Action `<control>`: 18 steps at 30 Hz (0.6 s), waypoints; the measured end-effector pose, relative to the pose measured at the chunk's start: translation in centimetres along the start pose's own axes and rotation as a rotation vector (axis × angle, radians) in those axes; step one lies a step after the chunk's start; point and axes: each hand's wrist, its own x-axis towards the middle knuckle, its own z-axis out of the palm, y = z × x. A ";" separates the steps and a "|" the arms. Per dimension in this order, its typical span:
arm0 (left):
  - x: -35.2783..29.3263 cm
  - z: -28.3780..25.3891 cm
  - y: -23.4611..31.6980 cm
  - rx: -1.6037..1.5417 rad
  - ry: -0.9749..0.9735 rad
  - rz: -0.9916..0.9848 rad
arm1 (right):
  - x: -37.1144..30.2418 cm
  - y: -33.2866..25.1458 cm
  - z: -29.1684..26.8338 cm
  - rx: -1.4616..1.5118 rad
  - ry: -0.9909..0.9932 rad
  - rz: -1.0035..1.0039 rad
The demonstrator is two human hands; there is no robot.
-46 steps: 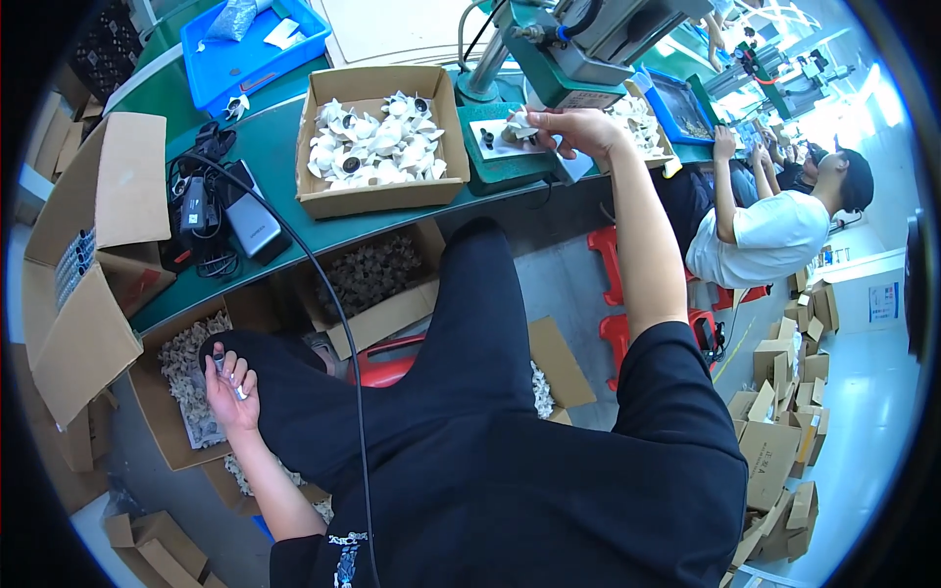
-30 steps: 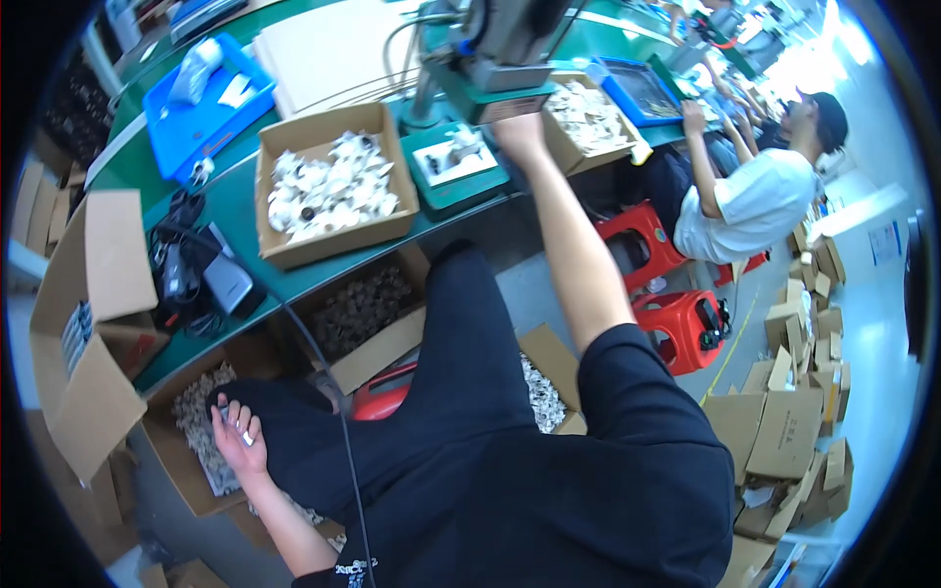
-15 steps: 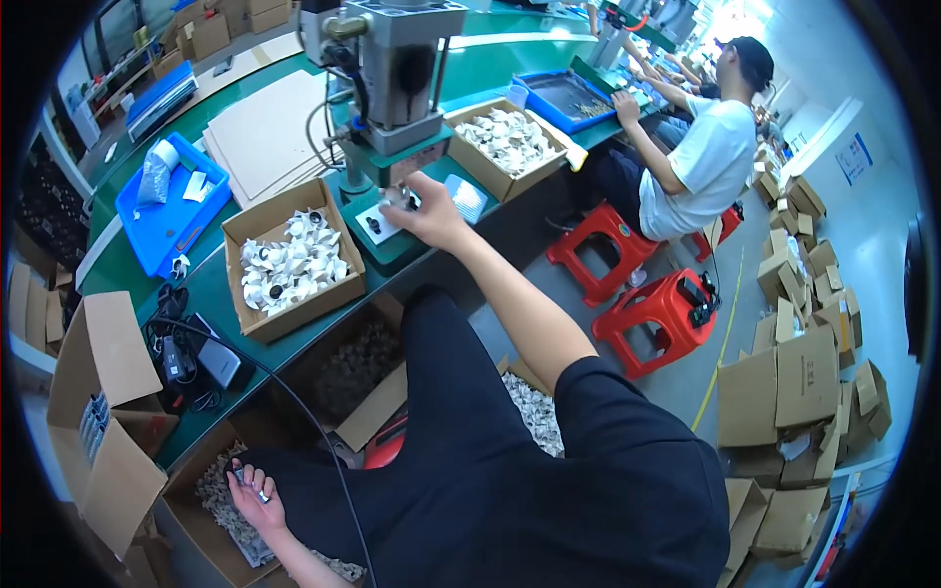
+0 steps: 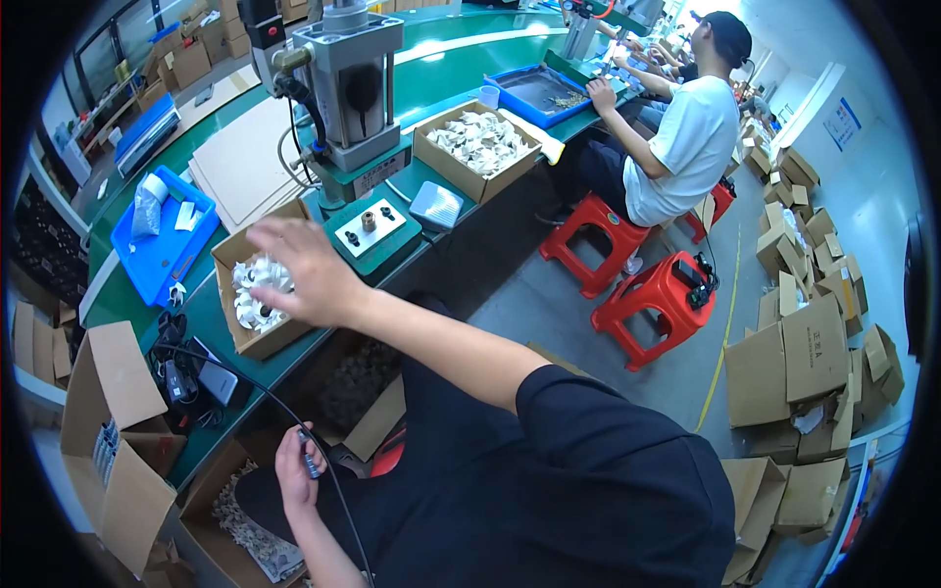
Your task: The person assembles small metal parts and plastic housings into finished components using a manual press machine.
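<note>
- While the right hand (image 4: pixel 299 272) hovers w/ fingers spread apart, empty, it sits over the cardboard box (image 4: pixel 257 338) of white parts (image 4: pixel 253 294) on the green surface (image 4: pixel 461 69).
- Left hand (image 4: pixel 297 468) low by the lap, fingers closed round a small dark part (image 4: pixel 308 458).
- Press machine (image 4: pixel 343 88) just right of the box; its plate (image 4: pixel 372 223) carries small fittings.
- Second box of white parts (image 4: pixel 478 142) further right.
- Co-worker in white shirt (image 4: pixel 686 137) on a red stool (image 4: pixel 588 235); another red stool (image 4: pixel 667 294) near.

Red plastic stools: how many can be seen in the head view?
2. One red stool is under the seated co-worker in the white shirt; the other red stool stands empty beside it. More may be hidden.
</note>
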 end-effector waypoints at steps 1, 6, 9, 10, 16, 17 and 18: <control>0.4 1.3 0.2 -0.056 -0.026 0.039 | -0.7 -0.3 0.0 -0.001 0.005 -0.008; 1.6 6.0 -0.1 -0.303 -0.065 0.111 | -7.0 -3.6 -3.9 0.504 -0.655 0.049; 1.6 6.8 -0.6 -0.360 -0.080 0.083 | -10.7 -4.3 -4.5 0.535 -0.747 0.117; 1.6 6.7 -0.7 -0.346 -0.104 0.074 | -11.4 -4.5 -4.5 0.545 -0.733 0.173; 1.5 7.2 -1.9 -0.359 -0.067 -0.046 | -13.1 -4.7 -5.1 0.546 -0.726 0.296; 1.5 7.2 -1.7 -0.320 -0.090 -0.044 | -13.0 -4.8 -5.2 0.554 -0.718 0.336; 1.5 7.1 -1.4 -0.283 -0.112 -0.041 | -12.7 -5.0 -5.2 0.563 -0.710 0.375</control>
